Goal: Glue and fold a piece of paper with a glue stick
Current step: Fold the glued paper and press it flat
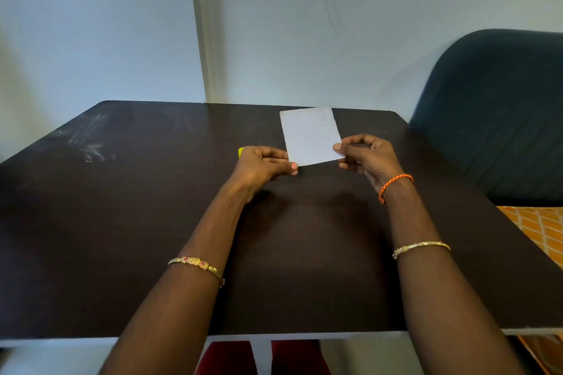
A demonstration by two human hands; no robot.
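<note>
At about nine o'clock from the paper, the left hand point(264, 164) has its fingers curled, the thumb and fingertips pinching the paper's lower left corner, and a sliver of something yellow-green point(241, 151) shows just behind its knuckles, too hidden to name. The white paper point(310, 136) is held tilted up above the dark table point(122, 222), near the table's twelve o'clock edge. At three o'clock from the sheet, the right hand point(367, 158), an orange cord bracelet point(394, 186) on its wrist, pinches the paper's right edge between thumb and curled fingers.
</note>
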